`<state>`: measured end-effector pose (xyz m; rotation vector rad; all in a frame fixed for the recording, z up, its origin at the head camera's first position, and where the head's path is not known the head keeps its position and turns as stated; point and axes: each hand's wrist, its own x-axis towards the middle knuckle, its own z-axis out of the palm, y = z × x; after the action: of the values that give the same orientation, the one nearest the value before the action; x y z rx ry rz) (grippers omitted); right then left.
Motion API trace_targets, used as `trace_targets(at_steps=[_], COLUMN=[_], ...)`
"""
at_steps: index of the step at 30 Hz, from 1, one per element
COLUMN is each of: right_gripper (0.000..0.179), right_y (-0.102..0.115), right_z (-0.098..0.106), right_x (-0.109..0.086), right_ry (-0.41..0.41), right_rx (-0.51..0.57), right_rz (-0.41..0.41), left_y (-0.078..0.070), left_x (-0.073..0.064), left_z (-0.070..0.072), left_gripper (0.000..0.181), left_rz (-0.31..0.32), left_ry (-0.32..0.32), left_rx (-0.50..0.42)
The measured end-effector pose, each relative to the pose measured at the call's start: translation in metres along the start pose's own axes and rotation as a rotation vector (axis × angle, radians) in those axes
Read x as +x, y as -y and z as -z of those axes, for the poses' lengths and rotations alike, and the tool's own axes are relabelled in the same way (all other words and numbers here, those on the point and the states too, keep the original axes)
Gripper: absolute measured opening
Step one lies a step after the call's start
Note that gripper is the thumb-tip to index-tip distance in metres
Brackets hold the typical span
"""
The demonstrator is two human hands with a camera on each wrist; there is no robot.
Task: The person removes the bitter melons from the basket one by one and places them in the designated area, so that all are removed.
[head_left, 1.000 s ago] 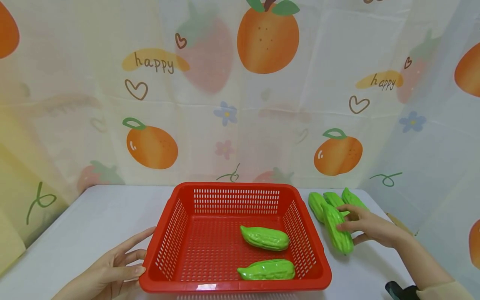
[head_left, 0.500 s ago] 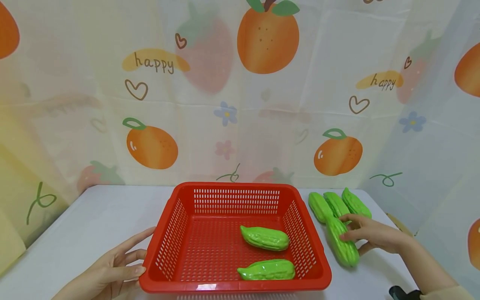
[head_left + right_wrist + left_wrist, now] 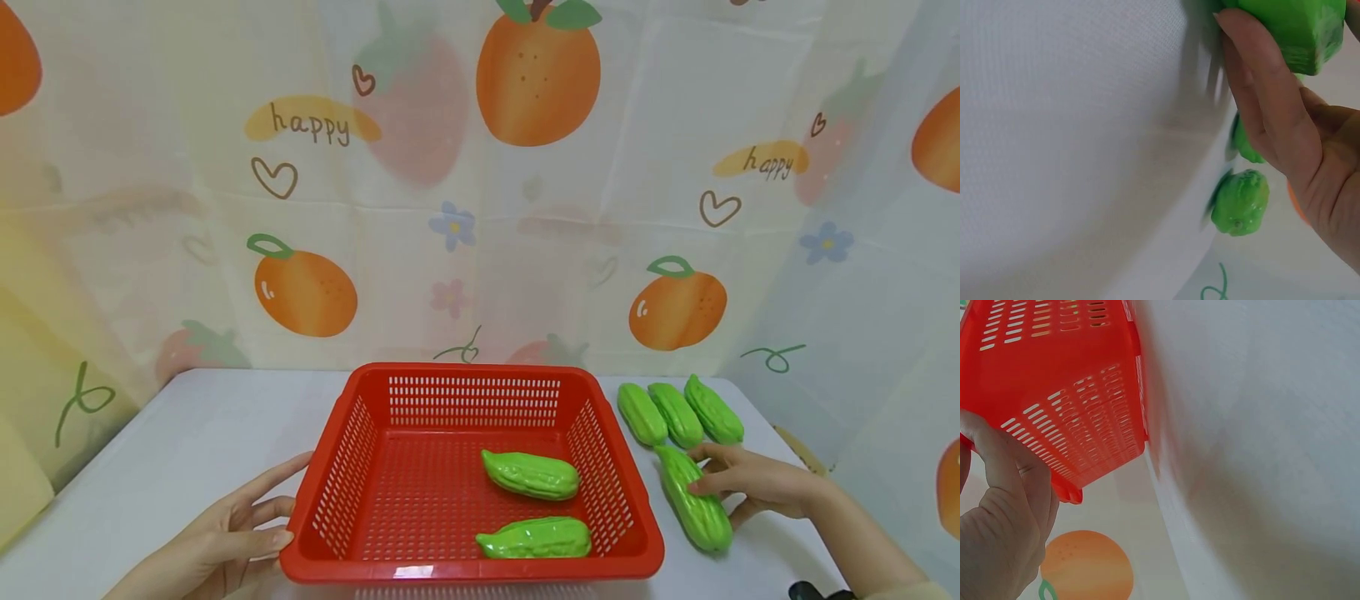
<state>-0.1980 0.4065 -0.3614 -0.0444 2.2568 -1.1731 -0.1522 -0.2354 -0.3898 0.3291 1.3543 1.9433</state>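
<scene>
White table (image 3: 202,433) backed by a fruit-printed cloth (image 3: 495,196). Red basket (image 3: 472,571) on it, two green gourds (image 3: 531,476) inside; three others (image 3: 677,414) lie at far right. My right hand (image 3: 761,481), reaching in from the right, pinches the held gourd (image 3: 697,507) just beside the basket. My left hand (image 3: 228,537), thumb and index spread, touches the basket's left rim; whether it pinches, cannot tell.
</scene>
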Motion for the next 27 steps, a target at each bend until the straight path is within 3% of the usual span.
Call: trace_targets(at_steps=[27], right_gripper=[0.068], right_y=[-0.0045], right_z=[0.0004], right_x=[-0.0024], right_ry=[0.018], right_rx=[-0.016], right_rz=[-0.049], left_y=[0.0006], left_x=[-0.0019], left_z=[-0.0028], left_gripper=[0.056], left_rz=[-0.013], left_ry=[-0.009], left_rx=[0.005])
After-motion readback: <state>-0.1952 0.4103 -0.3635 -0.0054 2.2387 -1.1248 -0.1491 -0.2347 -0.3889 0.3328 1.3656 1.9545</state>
